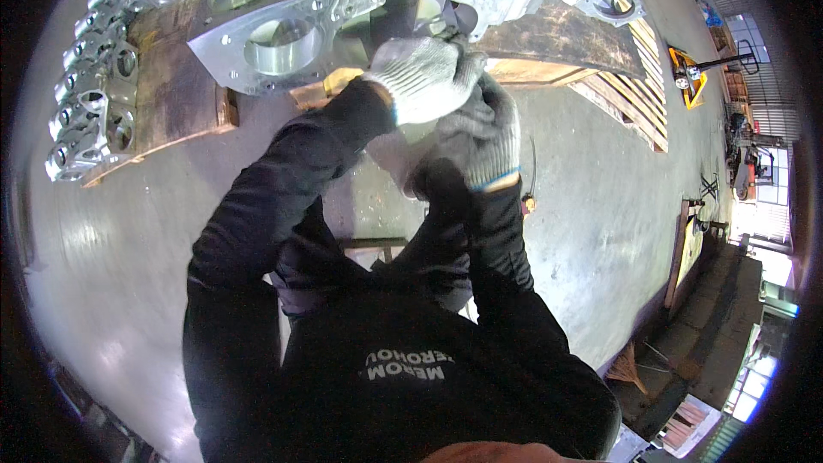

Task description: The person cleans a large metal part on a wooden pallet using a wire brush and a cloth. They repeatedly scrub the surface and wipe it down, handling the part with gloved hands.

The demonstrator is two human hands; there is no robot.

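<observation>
Both my hands wear pale knitted gloves and meet at the near edge of a large silvery machined metal part (236, 60). The part is a plate with wide round bores and small drilled holes. My left hand (420, 77) is closed at this edge, its fingers curled near a dark opening. Just below and to its right, my right hand (484, 133) is also closed, its curled fingers against the left glove. Whatever the fingers grip is hidden by the gloves.
Several smaller metal castings (90, 111) line the left side of a wooden board (167, 94) that carries the parts. A slatted wooden pallet (643, 77) lies right, with a yellow pallet jack (690, 77) beyond. A straw broom (627, 369) stands lower right beside a brown table (711, 326).
</observation>
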